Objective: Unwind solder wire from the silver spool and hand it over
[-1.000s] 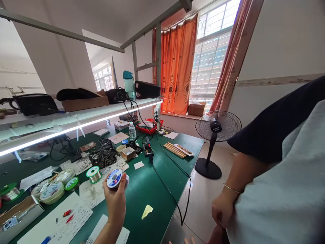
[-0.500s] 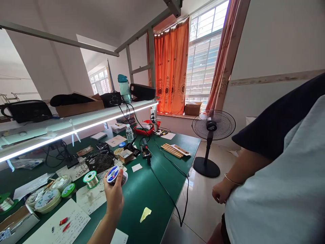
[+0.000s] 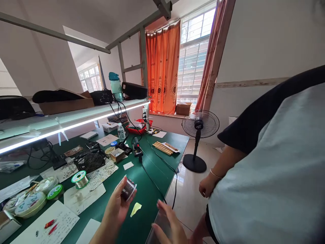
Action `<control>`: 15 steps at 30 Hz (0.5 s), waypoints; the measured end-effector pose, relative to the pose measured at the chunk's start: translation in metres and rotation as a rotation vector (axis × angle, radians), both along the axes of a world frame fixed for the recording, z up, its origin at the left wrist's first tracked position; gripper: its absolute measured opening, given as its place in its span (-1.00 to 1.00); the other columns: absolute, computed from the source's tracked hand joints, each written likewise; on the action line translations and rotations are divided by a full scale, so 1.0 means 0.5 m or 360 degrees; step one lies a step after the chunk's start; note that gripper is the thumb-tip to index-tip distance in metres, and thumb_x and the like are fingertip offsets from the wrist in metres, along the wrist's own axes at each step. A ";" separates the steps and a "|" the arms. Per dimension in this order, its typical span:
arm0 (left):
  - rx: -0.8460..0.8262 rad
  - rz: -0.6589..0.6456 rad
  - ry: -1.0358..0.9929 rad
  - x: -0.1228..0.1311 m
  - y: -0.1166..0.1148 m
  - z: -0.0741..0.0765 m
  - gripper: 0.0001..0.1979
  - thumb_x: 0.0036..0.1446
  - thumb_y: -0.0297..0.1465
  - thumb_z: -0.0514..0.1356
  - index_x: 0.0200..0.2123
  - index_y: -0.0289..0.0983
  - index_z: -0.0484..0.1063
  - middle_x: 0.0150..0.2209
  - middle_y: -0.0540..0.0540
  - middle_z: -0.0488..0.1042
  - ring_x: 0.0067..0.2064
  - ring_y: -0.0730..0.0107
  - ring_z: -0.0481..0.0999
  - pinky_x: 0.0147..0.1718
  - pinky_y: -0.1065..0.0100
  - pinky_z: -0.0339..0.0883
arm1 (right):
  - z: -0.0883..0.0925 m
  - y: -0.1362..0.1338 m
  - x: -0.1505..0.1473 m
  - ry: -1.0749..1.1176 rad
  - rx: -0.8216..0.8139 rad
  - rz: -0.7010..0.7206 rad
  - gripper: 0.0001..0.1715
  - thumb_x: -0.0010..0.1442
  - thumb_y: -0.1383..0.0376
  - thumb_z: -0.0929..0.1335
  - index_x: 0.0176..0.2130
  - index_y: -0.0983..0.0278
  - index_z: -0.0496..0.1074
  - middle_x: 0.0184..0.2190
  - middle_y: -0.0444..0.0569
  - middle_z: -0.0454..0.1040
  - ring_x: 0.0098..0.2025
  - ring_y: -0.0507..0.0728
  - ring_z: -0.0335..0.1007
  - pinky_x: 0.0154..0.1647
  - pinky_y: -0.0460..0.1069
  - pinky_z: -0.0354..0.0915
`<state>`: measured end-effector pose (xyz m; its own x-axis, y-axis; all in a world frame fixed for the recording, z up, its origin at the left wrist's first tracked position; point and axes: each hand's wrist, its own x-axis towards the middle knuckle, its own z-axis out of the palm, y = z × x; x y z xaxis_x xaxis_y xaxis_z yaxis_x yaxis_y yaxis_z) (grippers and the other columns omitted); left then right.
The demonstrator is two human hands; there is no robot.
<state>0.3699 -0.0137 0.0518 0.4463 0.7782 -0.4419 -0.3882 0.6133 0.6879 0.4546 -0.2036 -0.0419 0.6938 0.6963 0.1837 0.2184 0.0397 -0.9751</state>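
My left hand (image 3: pixel 117 205) is wrapped round a small spool of wire (image 3: pixel 128 189), held tilted above the green table. The spool has a clear rim and dark, shiny wire; its label side is turned away. At the bottom of the view my right hand (image 3: pixel 170 224) is raised over the table's right edge, fingers apart, with nothing in it. A torn scrap of yellow paper (image 3: pixel 135 209) lies on the table between the two hands. Left of the spool stands a green-rimmed spool of silvery wire (image 3: pixel 80 179).
A coworker (image 3: pixel 274 162) stands close on the right, a hand (image 3: pixel 207 184) hanging down. Black cables (image 3: pixel 154 181) cross the green table (image 3: pixel 149 167) and drop over its edge. Farther back are a soldering iron station's clutter, a black fan (image 3: pixel 90 159), wooden sticks (image 3: pixel 164 148) and a floor fan (image 3: pixel 198 128).
My right hand has come into view from below. My left hand has turned the spool so its blue and white label no longer shows. The view has shifted slightly to the right.
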 end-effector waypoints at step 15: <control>0.0620 -0.0444 0.0173 -0.031 0.010 -0.073 -0.31 -0.26 -0.01 0.63 -0.15 -0.30 0.56 -0.29 -0.15 0.68 -0.19 0.13 0.65 -0.16 0.28 0.40 | 0.065 0.161 0.037 0.0963 0.0357 0.0600 -0.27 -0.01 -0.12 0.68 -0.06 0.31 0.63 -0.20 0.01 0.67 -0.27 0.19 0.63 -0.13 0.08 0.52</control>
